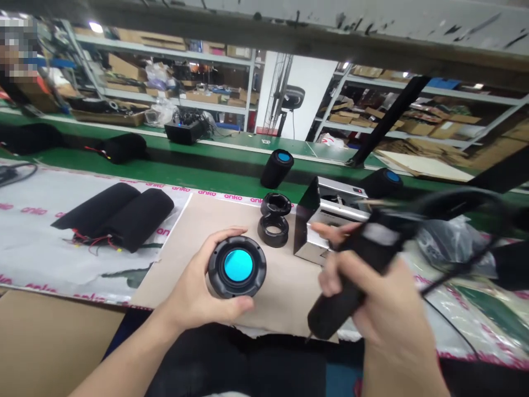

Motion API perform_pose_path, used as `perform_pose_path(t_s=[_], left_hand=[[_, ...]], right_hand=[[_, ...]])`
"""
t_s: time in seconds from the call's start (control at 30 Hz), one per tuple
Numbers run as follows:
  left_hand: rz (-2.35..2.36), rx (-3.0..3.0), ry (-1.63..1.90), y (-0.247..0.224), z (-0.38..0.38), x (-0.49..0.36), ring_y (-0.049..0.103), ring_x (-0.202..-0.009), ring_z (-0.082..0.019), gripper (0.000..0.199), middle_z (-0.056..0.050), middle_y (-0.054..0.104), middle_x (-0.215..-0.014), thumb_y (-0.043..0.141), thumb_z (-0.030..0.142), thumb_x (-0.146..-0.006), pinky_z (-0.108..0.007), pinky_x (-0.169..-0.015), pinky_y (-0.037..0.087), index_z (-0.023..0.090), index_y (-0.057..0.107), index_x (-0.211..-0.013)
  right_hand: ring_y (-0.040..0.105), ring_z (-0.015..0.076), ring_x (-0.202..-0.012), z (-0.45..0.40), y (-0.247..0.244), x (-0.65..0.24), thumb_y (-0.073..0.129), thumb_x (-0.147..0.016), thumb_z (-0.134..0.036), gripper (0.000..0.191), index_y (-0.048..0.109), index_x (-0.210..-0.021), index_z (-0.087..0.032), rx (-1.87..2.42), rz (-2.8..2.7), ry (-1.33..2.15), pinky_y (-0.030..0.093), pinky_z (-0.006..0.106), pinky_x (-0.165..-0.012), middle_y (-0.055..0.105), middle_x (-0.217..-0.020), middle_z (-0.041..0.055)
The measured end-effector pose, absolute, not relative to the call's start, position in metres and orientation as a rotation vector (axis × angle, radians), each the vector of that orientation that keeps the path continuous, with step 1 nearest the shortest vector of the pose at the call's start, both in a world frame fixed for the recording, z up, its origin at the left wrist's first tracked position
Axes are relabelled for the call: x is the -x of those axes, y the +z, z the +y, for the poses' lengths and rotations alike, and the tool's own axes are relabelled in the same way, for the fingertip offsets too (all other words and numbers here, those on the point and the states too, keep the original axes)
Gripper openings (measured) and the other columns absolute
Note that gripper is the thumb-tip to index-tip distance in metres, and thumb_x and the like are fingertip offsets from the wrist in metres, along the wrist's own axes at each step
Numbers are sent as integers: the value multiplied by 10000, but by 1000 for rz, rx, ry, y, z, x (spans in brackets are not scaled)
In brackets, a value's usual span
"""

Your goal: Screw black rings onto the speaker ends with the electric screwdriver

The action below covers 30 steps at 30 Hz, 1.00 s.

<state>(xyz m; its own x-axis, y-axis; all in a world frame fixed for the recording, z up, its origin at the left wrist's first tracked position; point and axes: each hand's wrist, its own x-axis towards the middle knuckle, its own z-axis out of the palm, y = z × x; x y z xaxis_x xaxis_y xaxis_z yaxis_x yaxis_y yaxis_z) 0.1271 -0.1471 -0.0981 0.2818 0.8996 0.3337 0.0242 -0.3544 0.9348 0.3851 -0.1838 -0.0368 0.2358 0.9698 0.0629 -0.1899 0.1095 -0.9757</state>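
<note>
My left hand (198, 281) is wrapped round a black cylindrical speaker (217, 273), whose round end with a shiny blue centre faces up toward me. In my right hand (367, 286) is a black electric screwdriver (347, 286), tilted with its thin bit pointing down. It is slightly blurred and apart from the speaker. Just beyond the speaker, two black plastic rings (273, 230) lie on the brown cardboard sheet (285, 286). A silver metal box (314, 242), perhaps a screw feeder, stands behind my right hand and is partly covered by it.
Black fabric-covered cylinders with red wires (136, 218) lie at left. On the green bench (223, 176) stands another blue-ended speaker (278, 168); one more (382, 182) lies right. A plastic bag (454, 242) sits at right, near the screwdriver's cable (454, 275). A beam (289, 33) crosses above.
</note>
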Motion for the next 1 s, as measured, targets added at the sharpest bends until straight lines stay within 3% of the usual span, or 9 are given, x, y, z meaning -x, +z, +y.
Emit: perform_pose_path(t_s=[0.07, 0.17, 0.23, 0.33, 0.47, 0.6, 0.73, 0.9, 1.0], left_hand=[[876, -1675, 1217, -99, -143, -125, 671, -1373, -406, 858, -167, 665, -1512, 983, 388, -689, -463, -1103, 598, 233, 593, -1436], [935, -1731, 1218, -101, -136, -121, 701, -1313, -403, 848, -165, 702, -1434, 964, 471, -706, -462, -1063, 609, 221, 586, -1424], [977, -1767, 1211, -101, -132, -117, 703, -1297, -401, 834, -163, 710, -1406, 945, 510, -720, -468, -1076, 592, 216, 587, -1412], [1003, -1796, 1201, -99, -124, -117, 684, -1299, -406, 794, -158, 715, -1382, 913, 563, -745, -489, -1119, 545, 218, 606, -1391], [973, -1807, 1148, -93, -112, -136, 657, -1326, -409, 783, -151, 697, -1409, 897, 599, -764, -500, -1170, 491, 224, 612, -1390], [820, -1818, 1056, -89, -102, -173, 691, -1303, -409, 786, -143, 724, -1389, 904, 594, -756, -493, -1115, 549, 222, 615, -1385], [668, -1820, 930, -88, -96, -196, 734, -1252, -398, 806, -123, 759, -1353, 926, 570, -739, -471, -1041, 606, 243, 619, -1409], [598, -1832, 923, -92, -96, -196, 724, -1285, -381, 825, -95, 749, -1378, 947, 571, -725, -472, -1089, 593, 286, 607, -1420], [600, -1846, 914, -94, -98, -193, 715, -1297, -388, 816, -106, 733, -1389, 945, 571, -734, -487, -1105, 585, 280, 609, -1418]], right_hand=[[556, 101, -547, -190, -36, -404, 981, -766, -533, 491, 655, -1070, -328, 943, -715, 836, 587, 292, -567, 731, -1002, -5], [585, 134, -613, -200, -42, -425, 880, -793, -682, 446, 670, -1068, -401, 916, -601, 634, 678, 363, -786, 620, -778, -34], [549, 144, -517, -204, -52, -433, 873, -864, -616, 400, 634, -1065, -365, 916, -693, 627, 637, 351, -638, 573, -655, -46], [513, 136, -423, -207, -69, -434, 888, -881, -450, 411, 554, -1042, -274, 929, -826, 672, 472, 261, -465, 600, -604, -55], [568, 128, -512, -209, -83, -430, 907, -869, -399, 473, 532, -1108, -238, 998, -800, 707, 498, 271, -555, 626, -667, -54], [655, 157, -659, -212, -94, -434, 892, -852, -301, 491, 525, -1168, -221, 1082, -894, 873, 532, 281, -625, 700, -795, -6], [532, 131, -449, -203, -84, -441, 838, -907, -362, 405, 497, -1077, -225, 1050, -912, 899, 463, 271, -501, 586, -589, -75], [655, 163, -564, -172, -25, -438, 837, -898, -244, 421, 500, -1149, -266, 855, -961, 556, 589, 334, -586, 664, -716, -67], [538, 118, -436, -146, -2, -435, 860, -908, -293, 338, 539, -1006, -255, 769, -946, 484, 533, 303, -495, 565, -597, -106]])
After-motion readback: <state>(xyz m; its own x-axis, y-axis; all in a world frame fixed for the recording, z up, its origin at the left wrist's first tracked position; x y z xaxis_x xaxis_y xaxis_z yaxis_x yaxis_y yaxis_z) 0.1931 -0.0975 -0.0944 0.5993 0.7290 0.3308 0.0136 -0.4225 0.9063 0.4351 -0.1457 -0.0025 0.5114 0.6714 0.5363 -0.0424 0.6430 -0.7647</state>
